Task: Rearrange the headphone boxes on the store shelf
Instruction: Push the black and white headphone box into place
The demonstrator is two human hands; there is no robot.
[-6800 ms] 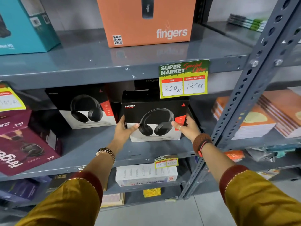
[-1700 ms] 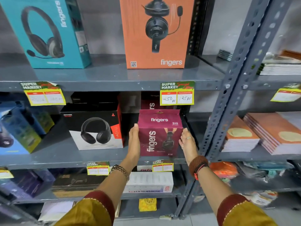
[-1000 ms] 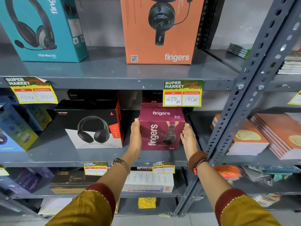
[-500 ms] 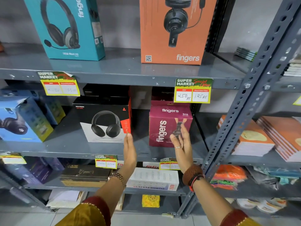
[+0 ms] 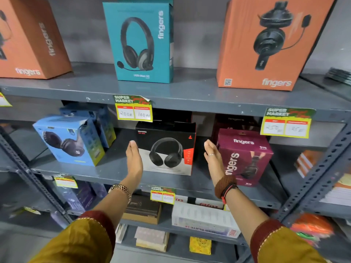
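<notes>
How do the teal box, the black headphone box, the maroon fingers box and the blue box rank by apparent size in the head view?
1. Teal box, clearly largest.
2. Black headphone box.
3. Maroon fingers box and blue box: they look alike, and both stand angled, so I leave them unranked.

Cut off at the left edge: most of an orange box point(image 5: 28, 37) on the top shelf. Cut off at the top: the other orange box point(image 5: 266, 44) on the right. Too smudged to read: small words on the black box point(image 5: 167, 147), and the numbers on the right price tag point(image 5: 286, 123). Hidden behind the left hand point(image 5: 133, 158): the black box's lower left corner. Hidden behind the right hand point(image 5: 213, 158): part of the purple box point(image 5: 247, 156). Dark and hard to make out: boxes farther back. Blurry: orange stuff point(image 5: 311, 228) low on the right.
</notes>
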